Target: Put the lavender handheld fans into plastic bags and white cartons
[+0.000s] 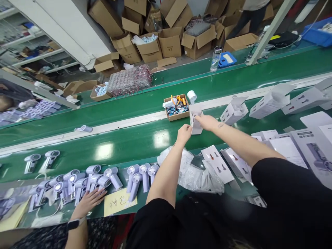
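Carton: small white carton [195, 121] stands upright on the green belt [129, 141], well out ahead of the person.
Left hand: left hand [183, 134] grasps the carton's lower left edge; best kept as the steadying side.
Right hand: right hand [207, 121] pinches the top flap; probably wise to keep the fold square.
Near edge: fans [140, 174] and plastic bags [197, 176]; a neighbour's hand [89, 202] rests on other fans.
Beyond: parts box [176, 107] just behind the carton.

Both arms outstretched, left hand [184, 132] and right hand [206, 121] close together, fingers curled.
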`<state>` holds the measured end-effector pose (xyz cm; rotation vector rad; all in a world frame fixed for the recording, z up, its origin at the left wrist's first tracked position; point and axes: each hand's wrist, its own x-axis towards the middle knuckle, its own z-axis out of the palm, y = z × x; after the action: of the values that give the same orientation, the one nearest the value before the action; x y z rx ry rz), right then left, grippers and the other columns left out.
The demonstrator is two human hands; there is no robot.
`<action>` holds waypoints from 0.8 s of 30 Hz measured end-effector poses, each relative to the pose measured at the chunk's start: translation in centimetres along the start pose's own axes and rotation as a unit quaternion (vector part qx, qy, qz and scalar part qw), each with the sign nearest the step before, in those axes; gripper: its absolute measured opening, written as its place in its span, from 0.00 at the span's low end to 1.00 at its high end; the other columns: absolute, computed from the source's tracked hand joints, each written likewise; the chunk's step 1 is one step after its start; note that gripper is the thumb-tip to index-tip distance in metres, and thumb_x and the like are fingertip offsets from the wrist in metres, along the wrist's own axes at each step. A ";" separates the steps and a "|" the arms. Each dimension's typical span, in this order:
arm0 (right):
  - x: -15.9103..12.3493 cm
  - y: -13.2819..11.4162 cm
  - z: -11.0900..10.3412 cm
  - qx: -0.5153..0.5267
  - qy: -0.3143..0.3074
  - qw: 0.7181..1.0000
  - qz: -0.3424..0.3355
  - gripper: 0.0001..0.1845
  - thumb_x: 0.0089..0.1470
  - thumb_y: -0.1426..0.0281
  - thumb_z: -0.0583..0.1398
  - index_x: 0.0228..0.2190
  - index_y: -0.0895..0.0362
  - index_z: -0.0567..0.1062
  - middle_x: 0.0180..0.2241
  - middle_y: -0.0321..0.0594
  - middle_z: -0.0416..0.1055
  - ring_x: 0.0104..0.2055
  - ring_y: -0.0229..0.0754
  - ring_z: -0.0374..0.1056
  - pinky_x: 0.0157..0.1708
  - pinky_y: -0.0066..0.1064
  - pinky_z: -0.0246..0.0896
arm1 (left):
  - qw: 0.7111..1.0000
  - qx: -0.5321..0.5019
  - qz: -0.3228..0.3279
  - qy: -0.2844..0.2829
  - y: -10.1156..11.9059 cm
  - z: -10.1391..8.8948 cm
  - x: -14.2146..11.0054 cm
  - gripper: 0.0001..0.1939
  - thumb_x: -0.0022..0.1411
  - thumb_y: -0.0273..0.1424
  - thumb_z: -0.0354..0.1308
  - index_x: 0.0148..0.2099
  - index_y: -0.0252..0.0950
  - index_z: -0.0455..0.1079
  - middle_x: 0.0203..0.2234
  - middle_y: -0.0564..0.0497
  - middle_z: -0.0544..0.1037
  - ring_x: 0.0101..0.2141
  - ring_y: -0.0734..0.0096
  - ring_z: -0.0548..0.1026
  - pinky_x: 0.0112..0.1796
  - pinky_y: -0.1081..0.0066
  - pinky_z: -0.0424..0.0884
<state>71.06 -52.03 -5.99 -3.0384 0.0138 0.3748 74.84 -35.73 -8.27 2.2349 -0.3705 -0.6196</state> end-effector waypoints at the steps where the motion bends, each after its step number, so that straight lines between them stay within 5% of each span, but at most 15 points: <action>1: -0.2 1.0 0.0 -0.006 0.000 1.000 -0.012 0.22 0.55 0.77 0.53 0.52 0.60 0.65 0.42 0.54 0.71 0.41 0.51 0.71 0.39 0.38 0.64 | 1.000 -0.022 0.000 -0.010 -0.6 -0.5 -0.9 0.11 0.62 0.36 0.52 0.40 0.37 0.71 0.33 0.49 0.78 0.34 0.70 0.76 0.39 0.70 0.71; 5: -1.0 4.5 0.3 -0.022 -0.016 0.999 -0.045 0.23 0.51 0.79 0.58 0.51 0.59 0.68 0.48 0.53 0.68 0.43 0.49 0.70 0.42 0.37 0.63 | 0.994 -0.097 -0.054 0.013 -5.8 -5.4 -6.8 0.14 0.61 0.37 0.51 0.45 0.36 0.70 0.37 0.49 0.78 0.34 0.71 0.77 0.35 0.72 0.72; 9: -1.9 5.9 0.4 -0.019 -0.033 0.999 -0.005 0.26 0.47 0.71 0.66 0.49 0.62 0.71 0.52 0.58 0.64 0.45 0.52 0.69 0.43 0.39 0.61 | 0.956 0.107 -0.232 0.143 -13.3 -10.2 -15.3 0.14 0.65 0.36 0.44 0.46 0.41 0.69 0.38 0.51 0.78 0.39 0.65 0.76 0.40 0.67 0.71; 13: -4.2 3.8 -1.7 -0.019 -0.042 0.996 0.070 0.23 0.53 0.58 0.61 0.42 0.65 0.74 0.42 0.60 0.70 0.42 0.53 0.70 0.38 0.43 0.60 | 0.922 0.191 -0.322 0.095 -18.4 -9.5 -21.0 0.10 0.58 0.38 0.55 0.35 0.36 0.69 0.34 0.40 0.78 0.44 0.47 0.74 0.43 0.55 0.66; 17: -8.5 -3.4 -3.4 0.125 -0.021 0.990 -0.060 0.20 0.47 0.56 0.65 0.36 0.58 0.76 0.36 0.49 0.74 0.38 0.52 0.71 0.37 0.44 0.64 | 0.910 0.231 -0.343 0.034 -20.0 -7.3 -22.4 0.14 0.54 0.42 0.57 0.35 0.36 0.68 0.36 0.36 0.77 0.43 0.46 0.75 0.41 0.58 0.67; 19: -10.5 -8.4 -2.0 0.283 -0.124 0.944 -0.113 0.18 0.49 0.54 0.63 0.32 0.57 0.76 0.32 0.44 0.75 0.35 0.48 0.71 0.37 0.40 0.66 | 0.924 0.171 -0.341 0.042 -19.8 -6.9 -23.3 0.16 0.57 0.45 0.52 0.33 0.37 0.68 0.31 0.40 0.77 0.38 0.50 0.77 0.36 0.61 0.69; 20: -11.3 -11.0 -0.7 0.371 -0.198 0.900 -0.113 0.19 0.49 0.53 0.62 0.29 0.57 0.75 0.30 0.43 0.74 0.33 0.46 0.72 0.36 0.39 0.66 | 0.935 0.111 -0.332 0.051 -19.5 -6.7 -24.0 0.18 0.58 0.47 0.50 0.33 0.38 0.68 0.28 0.43 0.77 0.34 0.53 0.77 0.32 0.64 0.69; 22: -12.3 -15.9 2.5 0.563 -0.309 0.766 -0.042 0.22 0.49 0.51 0.62 0.32 0.59 0.73 0.30 0.44 0.74 0.33 0.43 0.72 0.34 0.35 0.68 | 0.956 -0.032 -0.289 0.050 -18.5 -6.3 -25.6 0.21 0.58 0.51 0.47 0.33 0.38 0.68 0.23 0.48 0.75 0.25 0.61 0.76 0.25 0.68 0.67; 24: -12.5 -20.0 5.7 0.733 -0.289 0.614 0.047 0.23 0.49 0.54 0.63 0.39 0.58 0.71 0.36 0.44 0.74 0.36 0.41 0.73 0.36 0.33 0.69 | 0.965 -0.142 -0.222 -0.012 -17.2 -6.0 -26.6 0.23 0.57 0.53 0.48 0.35 0.38 0.69 0.20 0.51 0.74 0.19 0.67 0.72 0.21 0.70 0.65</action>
<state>57.91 -31.69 -6.90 -1.1891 0.2792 0.7883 56.94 -8.96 -9.29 2.0382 0.2088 -0.8736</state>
